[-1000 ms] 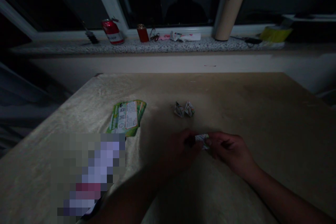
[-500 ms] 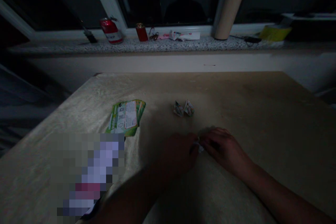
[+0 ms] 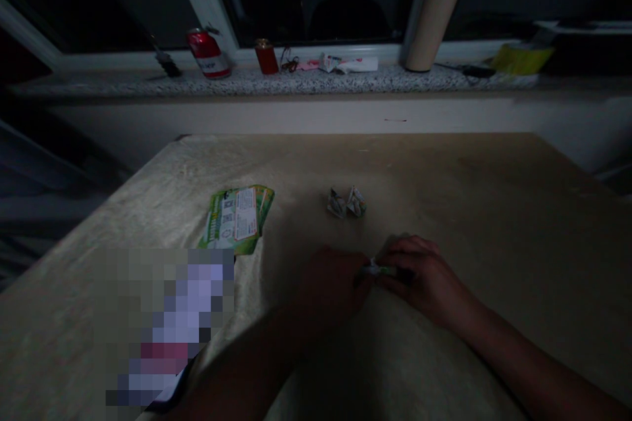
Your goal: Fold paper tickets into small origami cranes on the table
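In the dim light, a small piece of folded paper [image 3: 374, 270], whitish with some green, is pinched between my hands above the table. My left hand [image 3: 336, 283] is closed on its left end; most of those fingers lie in shadow. From the other side my right hand [image 3: 422, 273] grips it with thumb and fingers. Just beyond my hands stand two small pointed folded paper pieces, a left one [image 3: 336, 204] and a right one [image 3: 356, 202], side by side and almost touching. Off to the left lies a fanned stack of green printed leaflets [image 3: 234, 220].
A long object [image 3: 187, 316], blurred by pixels, lies on the pale table cover [image 3: 469, 191] beside my left forearm. On the windowsill [image 3: 296, 84] stand a red can [image 3: 208, 54], a small red container [image 3: 266, 58], white-and-pink packaging [image 3: 345, 64], a cardboard tube [image 3: 437, 13] and something yellow [image 3: 523, 59].
My right hand's fingers have shifted slightly and opened up, so more of the folded paper shows between my hands. The standing paper pieces and leaflets stay in place.
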The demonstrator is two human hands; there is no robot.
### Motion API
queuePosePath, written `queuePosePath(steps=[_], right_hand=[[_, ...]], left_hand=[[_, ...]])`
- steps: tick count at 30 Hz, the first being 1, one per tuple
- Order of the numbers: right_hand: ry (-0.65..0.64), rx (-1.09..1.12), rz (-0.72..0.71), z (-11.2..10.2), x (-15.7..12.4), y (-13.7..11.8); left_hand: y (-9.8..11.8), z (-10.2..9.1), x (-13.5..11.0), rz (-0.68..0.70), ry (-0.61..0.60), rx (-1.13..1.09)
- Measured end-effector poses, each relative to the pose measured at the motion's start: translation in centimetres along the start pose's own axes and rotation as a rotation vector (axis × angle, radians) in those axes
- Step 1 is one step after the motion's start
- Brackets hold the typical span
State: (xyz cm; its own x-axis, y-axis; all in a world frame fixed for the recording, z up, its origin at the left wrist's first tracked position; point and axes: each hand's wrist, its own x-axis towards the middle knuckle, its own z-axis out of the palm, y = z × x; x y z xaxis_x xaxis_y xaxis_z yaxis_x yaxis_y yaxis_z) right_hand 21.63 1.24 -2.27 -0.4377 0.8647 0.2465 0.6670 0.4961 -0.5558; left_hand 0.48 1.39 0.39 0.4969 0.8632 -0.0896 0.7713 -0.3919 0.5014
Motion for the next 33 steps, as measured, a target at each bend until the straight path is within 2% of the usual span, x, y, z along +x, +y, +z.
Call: queuePosePath(steps=[10, 16, 22, 28, 33], right_hand=[[-0.049, 0.148, 0.030, -0.2, 1.2, 0.7], [0.008, 0.147, 0.065, -0.1, 1.0, 0.3], [0.039, 0.103, 0.072, 0.4, 0.7, 0.6], [0.008, 0.035, 0.021, 0.3, 0.3, 0.5], [-0.031, -0.116, -0.041, -0.4, -0.1, -0.6]], left_hand=[[-0.2, 0.3, -0.1, -0.005, 0.050, -0.024], [0.2, 0.4, 0.0, -0.026, 0.071, -0.054], [0.2, 0.5, 0.2, 0.038, 0.141, 0.086], [0.4, 0.3, 0.0, 0.066, 0.108, 0.143], [0.7, 0.2, -0.1, 0.073, 0.099, 0.180]])
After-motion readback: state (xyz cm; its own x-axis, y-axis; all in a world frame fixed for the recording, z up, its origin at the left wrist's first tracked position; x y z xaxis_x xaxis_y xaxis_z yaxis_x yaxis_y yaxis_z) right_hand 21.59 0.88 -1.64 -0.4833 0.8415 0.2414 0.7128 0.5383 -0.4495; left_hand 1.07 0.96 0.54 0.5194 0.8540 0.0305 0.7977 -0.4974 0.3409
